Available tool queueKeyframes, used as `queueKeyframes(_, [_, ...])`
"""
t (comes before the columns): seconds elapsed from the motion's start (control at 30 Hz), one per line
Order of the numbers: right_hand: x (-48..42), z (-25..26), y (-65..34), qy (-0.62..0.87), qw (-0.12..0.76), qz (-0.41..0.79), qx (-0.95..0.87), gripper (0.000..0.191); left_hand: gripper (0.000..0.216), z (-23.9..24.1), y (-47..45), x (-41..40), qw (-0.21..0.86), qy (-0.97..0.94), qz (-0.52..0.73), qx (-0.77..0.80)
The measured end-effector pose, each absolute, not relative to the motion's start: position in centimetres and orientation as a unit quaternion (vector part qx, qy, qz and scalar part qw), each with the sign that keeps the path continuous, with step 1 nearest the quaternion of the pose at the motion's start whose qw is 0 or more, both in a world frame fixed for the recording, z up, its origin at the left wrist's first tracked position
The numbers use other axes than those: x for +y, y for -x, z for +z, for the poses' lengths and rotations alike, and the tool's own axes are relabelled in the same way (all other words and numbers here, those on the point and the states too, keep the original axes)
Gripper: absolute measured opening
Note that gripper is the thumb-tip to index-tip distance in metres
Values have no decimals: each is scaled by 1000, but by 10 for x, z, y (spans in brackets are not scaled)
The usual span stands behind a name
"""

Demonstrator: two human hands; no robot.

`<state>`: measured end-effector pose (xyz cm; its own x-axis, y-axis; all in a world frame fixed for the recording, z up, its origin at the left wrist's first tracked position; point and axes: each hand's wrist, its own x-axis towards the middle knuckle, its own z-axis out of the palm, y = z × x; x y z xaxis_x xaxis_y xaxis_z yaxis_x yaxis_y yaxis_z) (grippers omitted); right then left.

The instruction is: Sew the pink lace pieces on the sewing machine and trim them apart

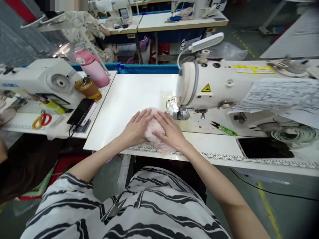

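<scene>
Pressing down with both hands: your left hand (136, 128) and right hand (170, 130) lie flat, fingers spread, on one pink fabric piece (155, 132) at the front edge of the white surface (132, 96), just left of the sewing machine (224, 89) needle. Neither grips it. Counts: two sewing machines in reach, second one (42, 81) left; one green snips (224, 128); one yellow-handled scissors (41, 120); two phones (264, 152) (81, 111); one pink bottle (93, 68). Fabric mostly covered by your hands, shape unclear; printed sheet (279, 96) cut off right
</scene>
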<state>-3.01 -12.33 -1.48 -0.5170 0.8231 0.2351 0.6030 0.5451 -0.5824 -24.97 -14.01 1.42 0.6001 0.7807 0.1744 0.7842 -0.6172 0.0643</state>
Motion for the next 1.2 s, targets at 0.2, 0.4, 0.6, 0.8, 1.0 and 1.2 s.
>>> queueKeyframes(0.2, [-126,-23,15,418,264,265,-828,73,120,-3,295,-145,-97,905,-185,-371])
queueKeyframes(0.4, [-125,-25,15,415,274,283,-820,66,126,-14,337,-152,-148,880,-157,-423])
queueKeyframes(0.6, [-123,-29,14,398,285,276,-827,62,112,-15,338,-135,-33,904,-198,-378])
queueKeyframes(0.8, [-119,-32,15,370,284,270,-842,60,67,-1,295,-100,-5,969,-98,-226])
queueKeyframes(1.0, [-133,-42,8,416,306,182,-837,61,37,-16,273,-91,-115,951,-192,-215])
queueKeyframes(1.2, [-162,-30,-33,280,197,146,-928,83,40,-24,272,-91,-71,956,-185,-218])
